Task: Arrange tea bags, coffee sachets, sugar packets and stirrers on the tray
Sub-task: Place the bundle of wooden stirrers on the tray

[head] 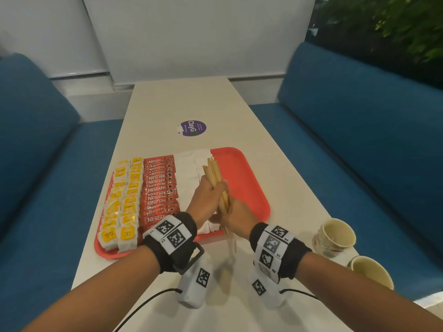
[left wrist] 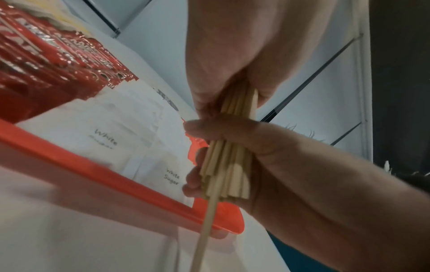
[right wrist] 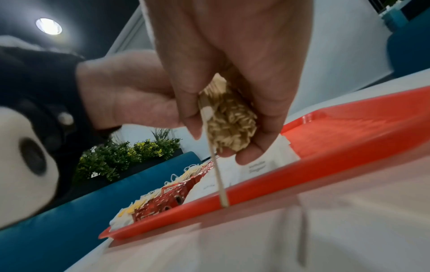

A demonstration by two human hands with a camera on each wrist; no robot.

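Both hands hold one bundle of wooden stirrers (head: 217, 180) above the red tray (head: 242, 178). My left hand (head: 207, 196) grips the bundle higher up, my right hand (head: 236, 215) grips its lower end. One stirrer (head: 231, 240) has slid down and sticks out past the tray's near rim. On the tray lie rows of yellow tea bags (head: 121, 209), red Nescafe coffee sachets (head: 159, 190) and white sugar packets (head: 189, 171). The left wrist view shows the stirrers (left wrist: 229, 165) in both fists over the sugar packets (left wrist: 104, 139). Seen end-on, the stirrers (right wrist: 229, 121) fill the right hand.
Two paper cups (head: 334, 236) (head: 370, 271) stand at the table's right front. A purple round sticker (head: 193, 127) marks the white table (head: 182, 101) beyond the tray. Blue bench seats (head: 359, 111) flank both sides. The tray's right part is bare red.
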